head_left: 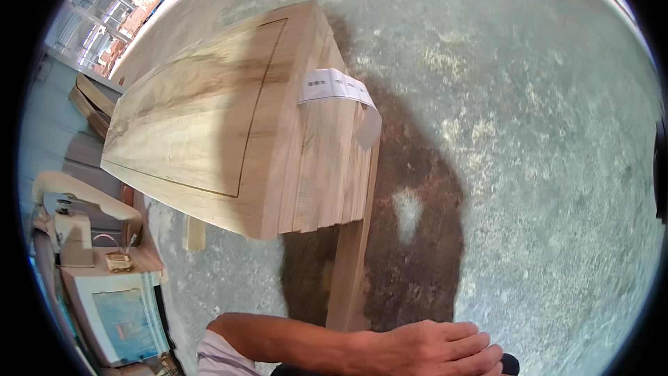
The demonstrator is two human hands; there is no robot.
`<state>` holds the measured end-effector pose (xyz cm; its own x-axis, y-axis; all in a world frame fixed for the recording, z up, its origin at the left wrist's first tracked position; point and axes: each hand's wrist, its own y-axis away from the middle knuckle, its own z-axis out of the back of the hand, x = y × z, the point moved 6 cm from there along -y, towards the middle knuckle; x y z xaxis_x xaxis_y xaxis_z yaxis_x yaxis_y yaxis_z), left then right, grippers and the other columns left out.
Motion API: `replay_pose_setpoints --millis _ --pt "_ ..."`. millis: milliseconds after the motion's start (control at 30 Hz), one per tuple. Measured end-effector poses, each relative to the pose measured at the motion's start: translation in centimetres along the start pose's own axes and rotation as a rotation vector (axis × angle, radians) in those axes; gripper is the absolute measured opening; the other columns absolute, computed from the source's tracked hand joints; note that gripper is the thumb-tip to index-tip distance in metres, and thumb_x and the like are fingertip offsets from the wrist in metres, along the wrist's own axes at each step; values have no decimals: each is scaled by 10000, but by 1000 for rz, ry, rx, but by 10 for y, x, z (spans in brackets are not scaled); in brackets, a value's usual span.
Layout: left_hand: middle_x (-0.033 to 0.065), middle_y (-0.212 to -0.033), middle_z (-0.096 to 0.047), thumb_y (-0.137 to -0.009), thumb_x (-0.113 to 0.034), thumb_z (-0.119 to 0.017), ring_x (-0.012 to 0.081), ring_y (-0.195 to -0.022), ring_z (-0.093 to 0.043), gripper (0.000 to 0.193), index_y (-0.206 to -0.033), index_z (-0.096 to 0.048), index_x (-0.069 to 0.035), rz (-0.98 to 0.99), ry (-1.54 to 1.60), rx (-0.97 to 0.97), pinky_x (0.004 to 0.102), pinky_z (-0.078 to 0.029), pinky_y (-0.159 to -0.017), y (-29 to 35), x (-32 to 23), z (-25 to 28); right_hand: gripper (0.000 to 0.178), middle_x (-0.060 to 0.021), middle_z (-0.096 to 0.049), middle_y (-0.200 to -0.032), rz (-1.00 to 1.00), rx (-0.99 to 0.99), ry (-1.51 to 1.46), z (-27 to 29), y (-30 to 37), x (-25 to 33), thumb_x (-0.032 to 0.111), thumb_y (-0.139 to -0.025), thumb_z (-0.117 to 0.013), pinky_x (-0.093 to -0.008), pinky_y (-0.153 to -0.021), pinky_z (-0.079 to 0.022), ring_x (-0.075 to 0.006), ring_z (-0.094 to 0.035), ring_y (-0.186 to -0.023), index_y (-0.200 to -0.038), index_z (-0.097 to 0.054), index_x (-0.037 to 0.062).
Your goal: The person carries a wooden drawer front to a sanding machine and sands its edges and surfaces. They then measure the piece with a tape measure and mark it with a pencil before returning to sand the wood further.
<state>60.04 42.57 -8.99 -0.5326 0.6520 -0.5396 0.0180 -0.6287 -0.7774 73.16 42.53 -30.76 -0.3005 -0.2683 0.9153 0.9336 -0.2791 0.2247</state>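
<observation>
My left arm reaches across the lower edge from the left, a pale sleeve at its elbow. At its end my left hand (pixel 442 349) is back up, its fingers bent and close together over something dark (pixel 511 364) at the lower edge. Most of that dark thing is hidden, and I cannot make out what it is. My right hand is out of sight. Ahead of me, apart from the hand, lies a stack of pale wooden panels (pixel 209 115), the top one with a thin groove line. A printed white paper strip (pixel 337 85) bends over the stack's right end.
A wooden beam (pixel 350 271) runs under the stack toward me, and a short wood block (pixel 195 233) shows at its left. Beyond it stand a white cabinet (pixel 83 299) and a beige hose (pixel 90 191). Concrete floor (pixel 543 167) spreads right; wood piles (pixel 142 0) stand far back.
</observation>
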Motion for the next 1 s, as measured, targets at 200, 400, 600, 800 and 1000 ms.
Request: replay_pose_setpoints --millis 200,400,600,800,1000 --pt "114 -973 -607 -768 -80 -638 232 -822 -620 199 -957 -605 -29 380 162 250 334 -536 -707 -45 -14 -12 202 -137 -612 -849 -287 -140 -169 -12 42 -2 169 -841 -563 -328 -675 -485 -276 -613 -765 -994 -602 44" --pt "104 -887 -623 -768 -82 -664 284 -778 -623 167 -923 -617 -44 954 -2 441 326 -511 -667 -20 -45 37 185 -169 -591 -733 -565 -344 -240 -1 77 82 180 -892 -528 -305 -645 -467 -245 -606 -684 -966 -603 29" --pt "99 -838 -648 -838 -200 -606 152 -762 -625 229 -965 -627 -11 1904 -440 -59 281 -491 -701 119 -194 213 248 -73 -647 -805 -547 -127 -383 31 71 214 230 -915 -508 -254 -679 -471 -128 -599 -724 -987 -612 17" --pt "165 -837 -641 -826 -330 -604 262 -762 -610 328 -905 -618 -12 2069 -588 -17 358 -470 -691 195 -266 351 339 -25 -604 -848 -447 -285 -442 65 -27 236 321 -918 -506 -227 -619 -450 -109 -556 -708 -1019 -604 12" --pt "193 -953 -627 -803 -409 -616 329 -888 -601 462 -1000 -580 7 1888 -915 -254 394 -460 -772 219 -137 540 417 -59 -587 -912 -494 -434 -233 70 -114 263 364 -937 -452 -282 -701 -462 -141 -559 -796 -1143 -560 18"
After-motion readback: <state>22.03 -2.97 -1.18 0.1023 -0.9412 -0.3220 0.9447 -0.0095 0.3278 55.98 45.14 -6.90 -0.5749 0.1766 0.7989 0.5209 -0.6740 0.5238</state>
